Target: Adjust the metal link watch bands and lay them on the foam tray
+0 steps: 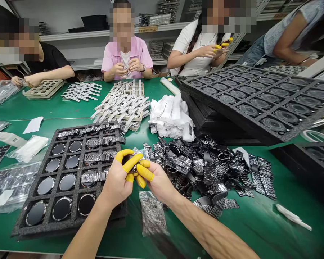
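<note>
My left hand (121, 172) wears yellow finger cots and is closed around a dark round watch case (131, 162), mostly hidden by the fingers. Against its near side press the yellow-tipped fingers of my right hand (151, 176); whether they pinch a smaller part there I cannot make out. To the left lies a black foam tray (50, 226) with round watch cases (62, 208) in its cells, and metal watch bands (93, 177) across its right columns. Right of my hands spreads a heap of black metal watch bands (205, 169). Below them is a clear bag of small metal pins (152, 214).
Another foam tray (248, 98) of round parts rests on a dark stack at the right. White-wrapped pieces (170, 115) and white watches (121, 104) lie further back. A white stick-like item (293, 217) is at the right. Several people work across the green table (62, 111).
</note>
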### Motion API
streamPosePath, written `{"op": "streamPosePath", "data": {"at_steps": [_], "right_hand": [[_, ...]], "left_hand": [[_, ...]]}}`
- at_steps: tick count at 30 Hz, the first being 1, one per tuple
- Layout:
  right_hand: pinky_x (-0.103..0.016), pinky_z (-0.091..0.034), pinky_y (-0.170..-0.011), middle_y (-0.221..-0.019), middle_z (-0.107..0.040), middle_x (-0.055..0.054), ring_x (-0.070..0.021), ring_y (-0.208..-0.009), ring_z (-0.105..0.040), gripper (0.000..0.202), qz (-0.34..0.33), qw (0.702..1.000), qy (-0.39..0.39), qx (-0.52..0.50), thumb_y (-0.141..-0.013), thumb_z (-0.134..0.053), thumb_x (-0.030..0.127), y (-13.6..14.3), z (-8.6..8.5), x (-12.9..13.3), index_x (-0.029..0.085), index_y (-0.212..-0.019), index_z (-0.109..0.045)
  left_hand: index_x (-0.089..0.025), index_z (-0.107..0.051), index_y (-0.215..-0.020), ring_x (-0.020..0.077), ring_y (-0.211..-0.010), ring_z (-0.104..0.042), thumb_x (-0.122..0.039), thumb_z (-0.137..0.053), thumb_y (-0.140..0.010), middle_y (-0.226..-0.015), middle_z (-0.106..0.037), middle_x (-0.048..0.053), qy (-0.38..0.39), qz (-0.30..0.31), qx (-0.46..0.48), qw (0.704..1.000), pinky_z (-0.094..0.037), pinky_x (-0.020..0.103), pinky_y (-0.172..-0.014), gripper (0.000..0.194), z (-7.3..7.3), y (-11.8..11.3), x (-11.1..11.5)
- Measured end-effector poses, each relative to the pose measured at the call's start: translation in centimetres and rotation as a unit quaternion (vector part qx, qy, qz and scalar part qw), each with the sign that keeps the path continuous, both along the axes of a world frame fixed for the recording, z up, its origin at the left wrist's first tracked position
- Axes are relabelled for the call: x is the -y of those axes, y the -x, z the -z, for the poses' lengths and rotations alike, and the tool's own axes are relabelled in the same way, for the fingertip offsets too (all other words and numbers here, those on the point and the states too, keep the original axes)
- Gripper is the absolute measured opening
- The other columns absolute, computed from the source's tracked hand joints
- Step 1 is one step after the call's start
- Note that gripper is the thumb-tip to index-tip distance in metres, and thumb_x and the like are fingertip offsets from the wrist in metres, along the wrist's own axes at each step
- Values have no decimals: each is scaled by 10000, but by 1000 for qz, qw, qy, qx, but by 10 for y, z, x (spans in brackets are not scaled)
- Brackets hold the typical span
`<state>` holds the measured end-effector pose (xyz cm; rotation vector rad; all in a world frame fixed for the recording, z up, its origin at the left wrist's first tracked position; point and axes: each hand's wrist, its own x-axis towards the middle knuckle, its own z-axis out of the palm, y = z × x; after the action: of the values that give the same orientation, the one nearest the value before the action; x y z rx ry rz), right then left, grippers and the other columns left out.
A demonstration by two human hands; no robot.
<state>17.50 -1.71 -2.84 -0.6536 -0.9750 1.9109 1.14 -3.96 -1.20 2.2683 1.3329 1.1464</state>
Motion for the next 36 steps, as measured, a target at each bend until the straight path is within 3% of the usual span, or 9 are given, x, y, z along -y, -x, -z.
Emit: {"op": "streamPosePath", "data": {"at_steps": [4, 15, 19, 23, 26, 29, 32, 34, 36], "right_hand": [[-258, -321, -498, -534, -520, 49, -104, -478, -400, 486, 19, 1000, 2, 15, -785, -850, 614, 0, -2, 1, 212, -711, -587], [-236, -294, -481, -517, -539, 55, -91, -464, -401, 395, -2, 1000, -9, -4, -855, -819, 535, -2, -1, 5, 186, -783, -647], [-235, -304, -484, -515, -529, 55, -88, -459, -399, 415, -1, 1000, -18, 0, -867, -803, 551, -1, 0, 6, 181, -766, -644], [-251, -375, -503, -554, -537, 42, -103, -469, -443, 464, -20, 999, -43, 11, -870, -773, 611, -7, 1, 0, 192, -730, -634], [-327, -548, -748, -860, -673, -44, -188, -804, -649, 480, -27, 985, -161, 57, -835, -797, 648, -18, -2, -12, 200, -737, -652], [-426, -528, -1029, -1243, -671, -100, -256, -1194, -626, 428, -20, 964, -234, 121, -854, -806, 604, -26, -2, -20, 208, -818, -648], [-379, -614, -817, -1098, -714, -78, -209, -927, -727, 339, -38, 973, -182, 135, -961, -709, 549, -25, 4, -16, 239, -1052, -606], [-328, -613, -661, -898, -714, -24, -179, -710, -721, 353, -58, 970, -172, 164, -1025, -628, 495, -21, 8, -9, 256, -1270, -544], [-328, -625, -672, -859, -721, -23, -182, -711, -729, 341, -74, 942, -242, 219, -1063, -573, 411, -18, 9, -1, 250, -1363, -542]], "left_hand": [[-257, -540, -1488, 279, -1299, -569, -219, -483, -1018, -1414, -491, 138, 69, 52, 56, 995, -540, 449, -1087, 476, -2, -1, 3], [-291, -574, -1372, 228, -1146, -571, -222, -494, -1016, -1286, -478, 82, 80, 71, 105, 989, -541, 403, -994, 371, 1, -4, 2], [-285, -615, -1369, 241, -1143, -587, -328, -519, -1035, -1304, -501, 95, 110, 90, 163, 976, -558, 392, -965, 350, 2, -3, 2], [-234, -664, -1302, 219, -949, -678, -464, -573, -1025, -1122, -637, 90, 241, 129, 327, 904, -599, 345, -812, 371, -5, 0, 0], [-234, -635, -1290, 150, -760, -697, -413, -672, -990, -907, -655, 21, 299, 142, 429, 840, -603, 286, -750, 352, -15, 4, -2], [-282, -578, -1355, 166, -912, -748, -339, -664, -1009, -919, -648, -7, 212, 83, 421, 878, -614, 351, -939, 361, -21, 12, 1], [-324, -493, -1483, 171, -1097, -729, -253, -624, -1023, -1169, -678, 41, 125, 0, 287, 950, -577, 368, -1064, 483, -18, 26, 13], [-331, -385, -1589, 169, -1093, -732, -222, -607, -1018, -1354, -659, 89, 149, -13, 172, 974, -609, 341, -1017, 621, -13, 38, 28], [-330, -288, -1650, 178, -1072, -751, -196, -594, -1011, -1382, -681, 95, 205, 1, 62, 977, -640, 341, -972, 721, -11, 52, 45]]}}
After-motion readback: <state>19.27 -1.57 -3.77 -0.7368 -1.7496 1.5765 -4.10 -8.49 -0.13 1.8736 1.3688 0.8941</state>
